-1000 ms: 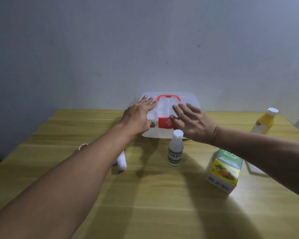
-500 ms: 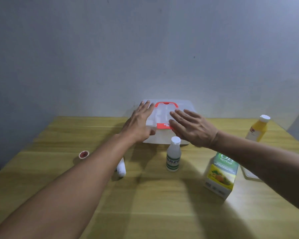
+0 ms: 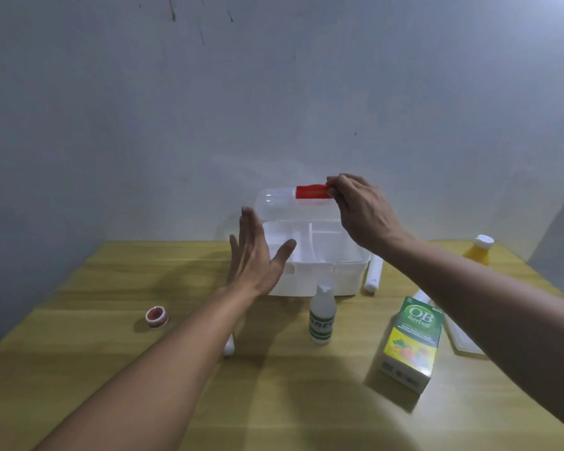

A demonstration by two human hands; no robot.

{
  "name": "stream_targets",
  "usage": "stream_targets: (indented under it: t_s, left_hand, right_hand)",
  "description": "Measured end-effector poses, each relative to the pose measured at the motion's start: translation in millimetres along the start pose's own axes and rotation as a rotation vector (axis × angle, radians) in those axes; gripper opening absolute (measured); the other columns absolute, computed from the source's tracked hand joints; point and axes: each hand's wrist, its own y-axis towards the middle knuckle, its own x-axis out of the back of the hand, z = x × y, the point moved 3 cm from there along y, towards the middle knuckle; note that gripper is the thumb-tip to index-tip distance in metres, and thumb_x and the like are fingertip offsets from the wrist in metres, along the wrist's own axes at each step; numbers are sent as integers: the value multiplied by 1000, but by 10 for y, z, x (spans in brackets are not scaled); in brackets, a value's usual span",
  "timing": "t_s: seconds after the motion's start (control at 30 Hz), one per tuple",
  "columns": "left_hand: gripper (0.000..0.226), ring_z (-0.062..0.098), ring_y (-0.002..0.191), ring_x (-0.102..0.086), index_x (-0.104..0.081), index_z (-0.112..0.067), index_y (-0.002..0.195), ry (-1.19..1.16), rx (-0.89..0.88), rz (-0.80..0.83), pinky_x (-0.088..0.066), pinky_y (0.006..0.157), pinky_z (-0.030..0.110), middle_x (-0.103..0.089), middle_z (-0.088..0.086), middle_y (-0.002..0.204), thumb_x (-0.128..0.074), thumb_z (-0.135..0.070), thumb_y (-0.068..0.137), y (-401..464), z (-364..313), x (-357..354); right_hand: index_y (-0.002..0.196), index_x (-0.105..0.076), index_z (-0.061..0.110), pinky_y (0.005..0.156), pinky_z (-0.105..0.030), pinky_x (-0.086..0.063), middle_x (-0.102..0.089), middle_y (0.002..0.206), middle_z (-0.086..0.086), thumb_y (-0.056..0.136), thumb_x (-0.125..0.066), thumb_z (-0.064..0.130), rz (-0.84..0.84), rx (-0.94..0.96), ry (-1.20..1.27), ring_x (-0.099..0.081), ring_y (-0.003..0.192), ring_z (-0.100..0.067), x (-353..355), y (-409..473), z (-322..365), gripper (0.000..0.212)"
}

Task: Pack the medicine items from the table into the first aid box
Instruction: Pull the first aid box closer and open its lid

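Observation:
The white first aid box (image 3: 345,275) stands at the table's far middle with its translucent lid (image 3: 277,203) swung up. My right hand (image 3: 362,213) pinches the lid's red latch (image 3: 311,191) at the top. My left hand (image 3: 258,255) is open, fingers spread, beside the box's left front corner; whether it touches the box is unclear. A white tray with dividers shows inside. In front of the box stands a small white bottle (image 3: 322,317) with a green label. A green and yellow OB herbal carton (image 3: 412,340) lies to the right.
A small red tape roll (image 3: 157,315) lies left. A white tube (image 3: 373,271) rests by the box's right side, another white tube (image 3: 229,346) peeks under my left forearm. A yellow bottle (image 3: 477,250) and a flat white packet (image 3: 459,340) are at the right. A wall is behind.
The box lid went from closed to raised, lifted by my right hand at the red latch. My left hand came off the lid and now hovers at the box's left side.

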Motion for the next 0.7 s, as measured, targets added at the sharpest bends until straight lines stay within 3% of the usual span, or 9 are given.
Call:
stream_targets:
  t_s: [0.2,0.3,0.4,0.57,0.7]
  left_hand:
    - [79,18,147,21,16,-12,151,188,16,143,13,119,38,23,6,160,-19,-58,97,237,10,-43]
    - [75,21,148,19,15,-9,151,220,57,262,9,120,38,20,8,160,-19,-52,100,239,22,-121]
    - [72,21,149,16,11,-8,152,233,81,309,3,122,38,17,8,161,-25,-43,101,203,33,-150]
    - [76,24,151,0,1,-5,153,244,89,286,-10,123,41,4,11,163,-38,-34,94,160,-35,-84]
    - [79,27,150,-8,-8,-3,152,286,54,229,-11,122,42,-9,13,162,-44,-31,88,182,-113,-41]
  right_hand:
    - [114,-59,12,64,-31,-32,-66,101,-17,101,-39,25,43,-198,82,-53,84,-32,-83,396,-150,27]
    - [115,-60,16,58,-30,-30,-64,90,-13,101,-38,30,77,-288,80,-46,70,-28,-112,539,-193,29]
    - [115,-60,18,59,-31,-31,-63,86,-14,100,-37,33,81,-378,100,-47,71,-30,-119,642,-256,31]
    - [120,-57,18,66,-34,-38,-66,102,-19,100,-34,33,155,-443,71,-56,86,-36,-205,690,-406,34]
    - [137,-43,10,102,-37,-34,-45,142,-16,102,-36,20,210,-449,113,-40,130,-32,-259,624,-465,37]
